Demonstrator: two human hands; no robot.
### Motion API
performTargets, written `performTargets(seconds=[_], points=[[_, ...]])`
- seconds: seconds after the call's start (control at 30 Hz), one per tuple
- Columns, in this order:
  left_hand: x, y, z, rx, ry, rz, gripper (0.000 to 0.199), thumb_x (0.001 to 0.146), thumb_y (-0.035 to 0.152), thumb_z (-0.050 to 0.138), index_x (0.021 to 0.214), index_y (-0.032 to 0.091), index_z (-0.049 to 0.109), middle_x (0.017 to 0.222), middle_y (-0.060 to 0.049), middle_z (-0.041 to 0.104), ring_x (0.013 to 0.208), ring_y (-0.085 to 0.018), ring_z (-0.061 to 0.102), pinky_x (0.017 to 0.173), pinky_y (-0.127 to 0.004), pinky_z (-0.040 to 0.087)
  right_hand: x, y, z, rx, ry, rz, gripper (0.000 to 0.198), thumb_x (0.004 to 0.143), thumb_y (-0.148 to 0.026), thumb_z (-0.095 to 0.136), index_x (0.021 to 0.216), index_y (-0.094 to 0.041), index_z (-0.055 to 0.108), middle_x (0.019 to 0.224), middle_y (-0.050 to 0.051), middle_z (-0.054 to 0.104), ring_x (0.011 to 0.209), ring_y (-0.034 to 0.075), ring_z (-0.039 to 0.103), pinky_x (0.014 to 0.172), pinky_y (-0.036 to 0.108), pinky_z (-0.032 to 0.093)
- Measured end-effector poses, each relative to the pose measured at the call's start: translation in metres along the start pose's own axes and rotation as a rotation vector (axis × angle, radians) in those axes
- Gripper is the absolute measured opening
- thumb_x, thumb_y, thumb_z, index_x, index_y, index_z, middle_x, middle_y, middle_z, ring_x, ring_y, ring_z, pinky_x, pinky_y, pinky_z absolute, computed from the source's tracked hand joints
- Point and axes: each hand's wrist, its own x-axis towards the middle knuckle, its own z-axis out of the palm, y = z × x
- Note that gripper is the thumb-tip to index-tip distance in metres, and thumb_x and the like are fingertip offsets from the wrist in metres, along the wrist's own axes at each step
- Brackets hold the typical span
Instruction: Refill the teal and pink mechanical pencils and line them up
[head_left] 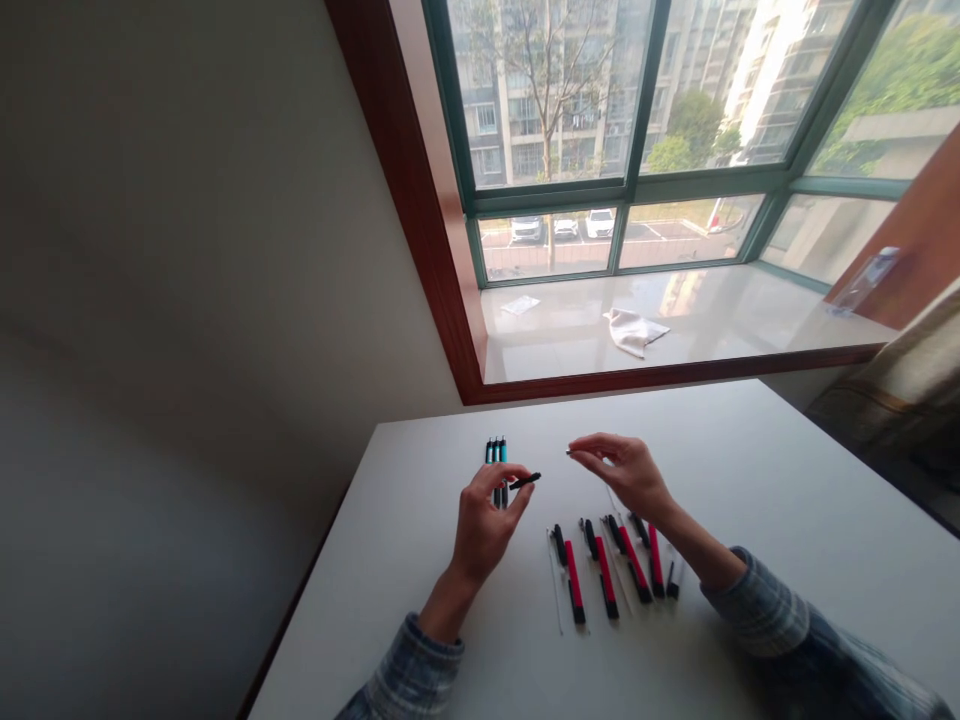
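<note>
Between the thumb and fingers of my left hand [486,515] is a short black pen part [525,481], tilted up to the right. My right hand [626,470] pinches a tiny piece [568,453] at its fingertips, too small to name. The two hands are apart above the table. Behind my left hand lie blue-and-black pens [496,452] side by side, partly hidden by the fingers. Below my right hand, several red-and-black pen barrels [574,582] lie in a row with black pen parts [559,545] and thin refills [554,582] beside them.
The white table [390,560] meets a wall on the left. Beyond its far edge, a window sill [555,345] holds a crumpled white cloth [635,330], a flat paper [520,305] and a clear bottle [866,282]. A curtain [885,375] hangs at the right.
</note>
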Motion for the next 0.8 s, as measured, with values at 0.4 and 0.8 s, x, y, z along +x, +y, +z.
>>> performTargets(seconds=[0.4, 0.8], points=[[-0.003, 0.0, 0.001, 0.038, -0.08, 0.068, 0.008, 0.088, 0.027, 0.071, 0.095, 0.023, 0.073, 0.094, -0.004, 0.074, 0.089, -0.022, 0.067, 0.084, -0.036, 0.053, -0.009, -0.008, 0.022, 0.118, -0.169, 0.035, 0.023, 0.09, -0.042, 0.073, 0.103, -0.025, 0.081, 0.096, 0.005, 0.08, 0.087, 0.021, 0.073, 0.08, 0.033, 0.059], [-0.003, 0.003, 0.001, 0.057, -0.097, 0.114, 0.006, 0.089, 0.023, 0.071, 0.094, 0.022, 0.072, 0.095, -0.004, 0.074, 0.091, -0.022, 0.068, 0.086, -0.036, 0.054, -0.011, -0.013, 0.021, -0.117, -0.173, -0.048, 0.018, 0.096, -0.039, 0.067, 0.097, -0.025, 0.079, 0.086, 0.002, 0.077, 0.075, 0.017, 0.066, 0.072, 0.03, 0.05]])
